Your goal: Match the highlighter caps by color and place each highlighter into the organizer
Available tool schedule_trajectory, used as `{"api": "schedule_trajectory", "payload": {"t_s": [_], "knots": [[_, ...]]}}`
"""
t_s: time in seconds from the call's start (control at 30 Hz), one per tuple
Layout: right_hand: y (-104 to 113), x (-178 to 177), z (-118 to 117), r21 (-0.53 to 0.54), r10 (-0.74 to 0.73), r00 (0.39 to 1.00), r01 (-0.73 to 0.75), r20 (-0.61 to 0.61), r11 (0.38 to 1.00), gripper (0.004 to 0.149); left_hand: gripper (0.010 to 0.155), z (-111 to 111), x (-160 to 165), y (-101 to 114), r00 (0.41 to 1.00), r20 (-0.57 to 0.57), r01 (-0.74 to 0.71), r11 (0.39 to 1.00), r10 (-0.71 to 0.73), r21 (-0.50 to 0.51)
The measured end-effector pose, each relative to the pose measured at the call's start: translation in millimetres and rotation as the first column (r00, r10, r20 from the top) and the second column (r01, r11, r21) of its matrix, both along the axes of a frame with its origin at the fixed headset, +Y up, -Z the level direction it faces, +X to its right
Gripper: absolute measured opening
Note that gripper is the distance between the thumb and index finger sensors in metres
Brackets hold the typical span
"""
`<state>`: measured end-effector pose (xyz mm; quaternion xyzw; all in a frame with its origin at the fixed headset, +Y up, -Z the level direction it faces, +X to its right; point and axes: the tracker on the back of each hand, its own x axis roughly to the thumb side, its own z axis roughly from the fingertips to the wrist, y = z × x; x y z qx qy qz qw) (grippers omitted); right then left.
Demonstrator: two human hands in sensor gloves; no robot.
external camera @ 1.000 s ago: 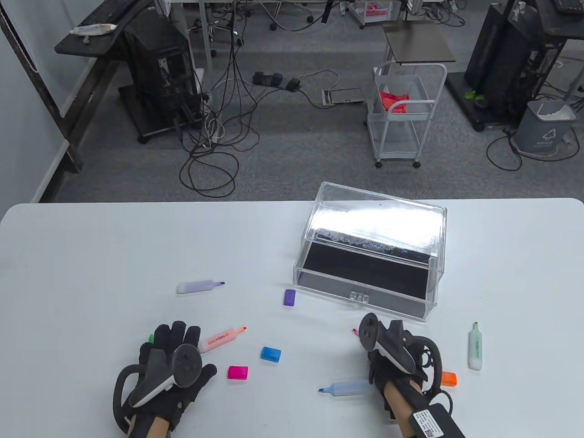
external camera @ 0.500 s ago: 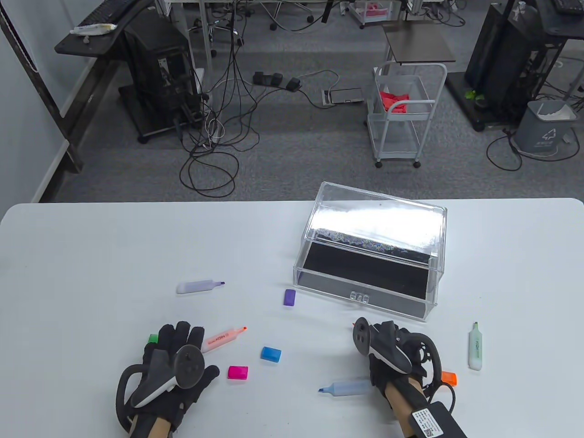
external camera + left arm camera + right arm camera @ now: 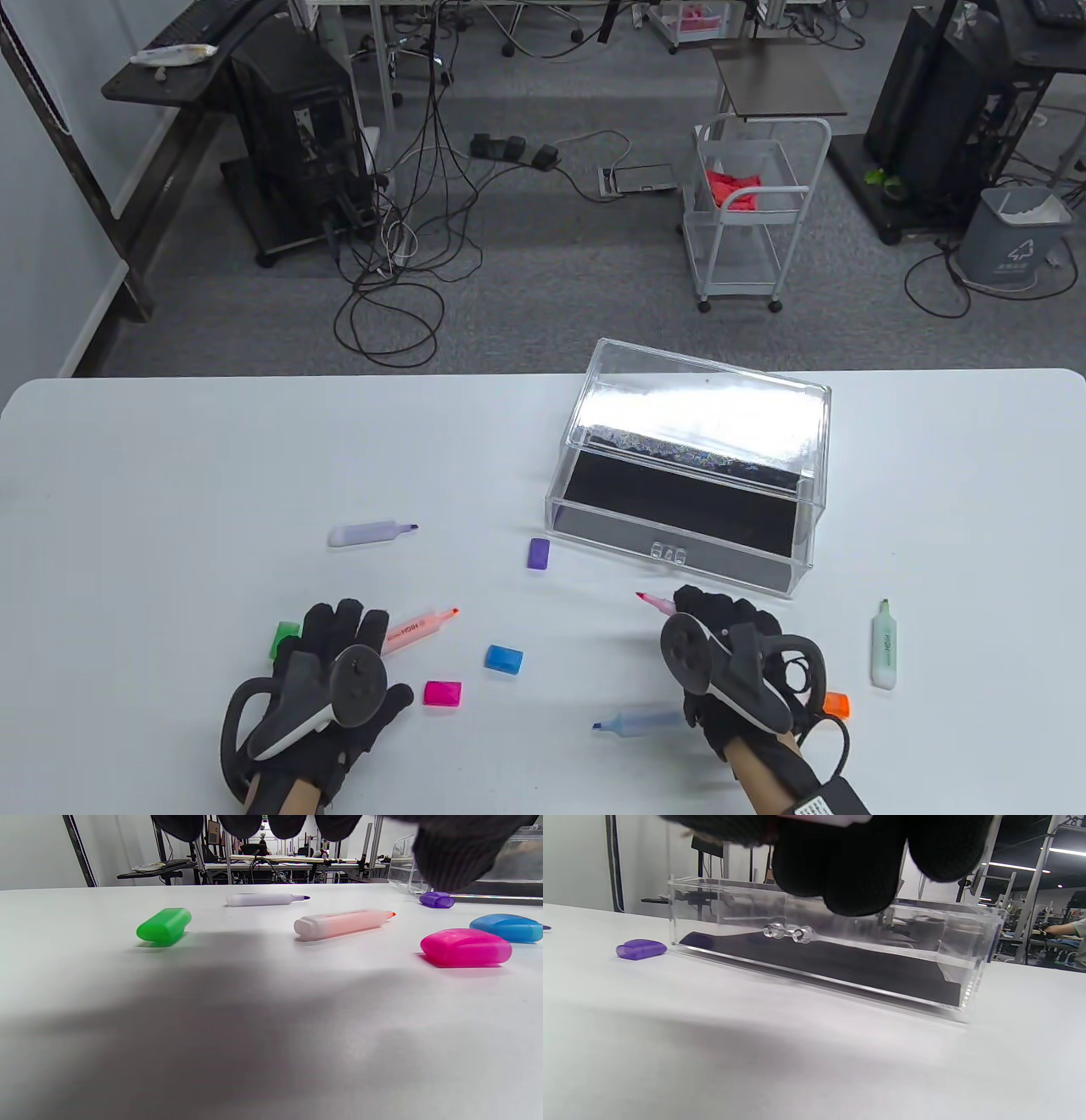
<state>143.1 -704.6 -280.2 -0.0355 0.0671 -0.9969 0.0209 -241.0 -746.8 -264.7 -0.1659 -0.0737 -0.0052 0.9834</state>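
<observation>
My right hand (image 3: 713,615) grips a pink highlighter (image 3: 653,603) just in front of the clear organizer (image 3: 687,475); its bare tip points left. In the right wrist view my curled fingers (image 3: 840,866) hang before the organizer (image 3: 831,950). My left hand (image 3: 344,624) hovers open and holds nothing, between the green cap (image 3: 286,637) and the orange highlighter (image 3: 420,628). The pink cap (image 3: 443,694) and blue cap (image 3: 504,660) lie to its right. The left wrist view shows the green cap (image 3: 164,926), orange highlighter (image 3: 343,924) and pink cap (image 3: 466,947).
A purple highlighter (image 3: 373,533) and purple cap (image 3: 538,553) lie farther back. The blue highlighter (image 3: 640,722) lies by my right wrist, the orange cap (image 3: 836,704) and green highlighter (image 3: 883,645) to its right. All highlighters are uncapped.
My right hand has turned and lifted the pink highlighter, so more of its tip end shows to the left. My left hand slid slightly right, uncovering the green cap.
</observation>
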Motion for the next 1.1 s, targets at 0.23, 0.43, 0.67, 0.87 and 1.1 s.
{"api": "schedule_trajectory", "payload": {"t_s": [0.23,0.43,0.67,0.87,1.1], "knots": [[-3.1,-1.9,-1.0,0.002,0.003,1.000,-0.003,-0.008,1.000,0.051,0.083,3.8,12.7,6.3,0.994,0.094,-0.049,0.998,0.046,0.028],[-5.0,-1.3,-2.3,-0.007,-0.004,1.000,0.004,-0.013,1.000,0.050,0.079,1.5,51.8,-5.3,0.977,0.205,0.053,0.999,-0.052,0.001],[-5.2,-6.4,-1.6,-0.003,0.003,0.999,-0.003,-0.039,1.000,0.050,0.075,-7.7,61.8,-22.7,0.973,0.192,0.137,0.990,-0.128,-0.034],[-7.6,-10.1,-0.9,0.003,0.017,0.998,-0.017,-0.061,1.000,0.050,0.062,-8.4,59.5,-25.6,0.977,0.191,0.094,0.996,-0.091,-0.002],[-10.1,-16.0,-0.3,0.013,0.027,0.996,-0.026,-0.090,1.000,0.050,0.059,-4.9,66.9,-28.2,0.962,0.242,0.121,0.992,-0.129,0.047]]}}
